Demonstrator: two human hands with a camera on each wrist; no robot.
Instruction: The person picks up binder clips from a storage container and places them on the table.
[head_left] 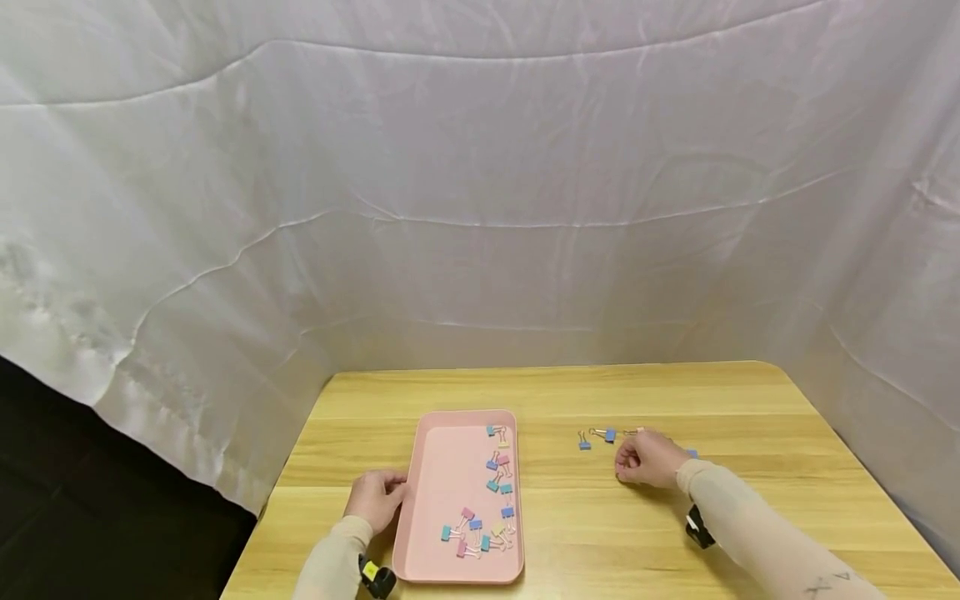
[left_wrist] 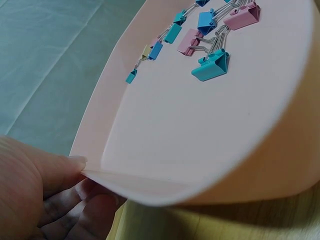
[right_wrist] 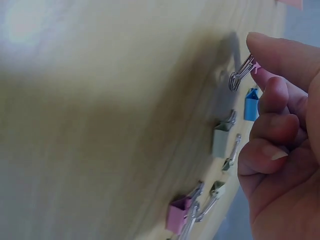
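Observation:
My left hand (head_left: 375,498) pinches the left rim of a pink tray (head_left: 423,492). In the left wrist view the thumb lies at the rim and the other fingers curl outside it. Inside the tray lie several binder clips, among them a teal binder clip (left_wrist: 211,66) and a pink one. My right hand (head_left: 651,460) is over the table right of the tray. Its thumb and index finger pinch a small pink binder clip (right_wrist: 245,72), mostly hidden with its wire handles showing. Beyond the fingers lies a blue binder clip (right_wrist: 251,104).
More binder clips lie on the wooden table (head_left: 570,533): a blue clip (head_left: 585,445), another blue clip (head_left: 610,436), and a pink clip (right_wrist: 176,216) near pale ones. A light curtain (head_left: 480,275) hangs behind the table and along its sides.

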